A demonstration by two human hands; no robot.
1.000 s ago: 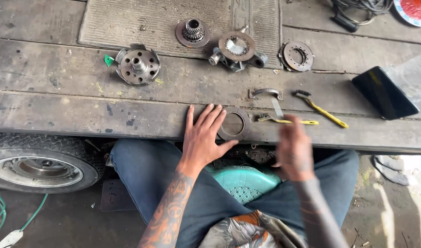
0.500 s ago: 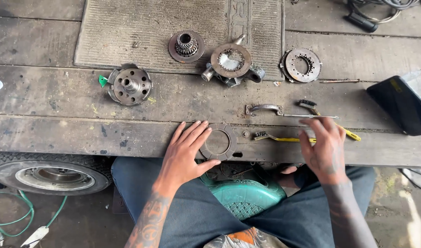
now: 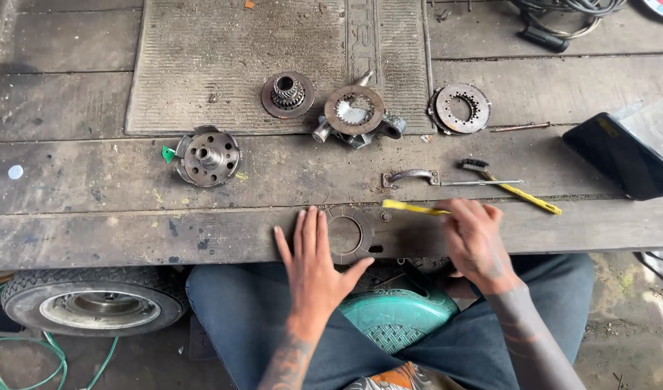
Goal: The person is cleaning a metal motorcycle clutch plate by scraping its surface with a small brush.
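My left hand [image 3: 313,256] lies flat, fingers spread, on the front edge of the worn wooden bench [image 3: 129,231], its fingertips and thumb against a flat metal ring plate [image 3: 367,231]. To the right of the plate my right hand [image 3: 476,238] grips a thin yellow-handled tool [image 3: 411,208], whose yellow end points left over the plate. What the tool's other end looks like is hidden by my fingers.
Behind lie a holed hub [image 3: 207,156], a small gear [image 3: 288,94], a disc assembly [image 3: 354,112], a toothed ring [image 3: 459,108], a metal handle bracket [image 3: 411,177], a yellow-handled brush [image 3: 519,191] and a black tablet [image 3: 620,155]. A tyre [image 3: 93,303] and teal stool [image 3: 396,318] are below.
My right hand came down from above my lap onto the bench and took hold of the yellow-handled tool. My left hand stayed flat beside the ring plate.
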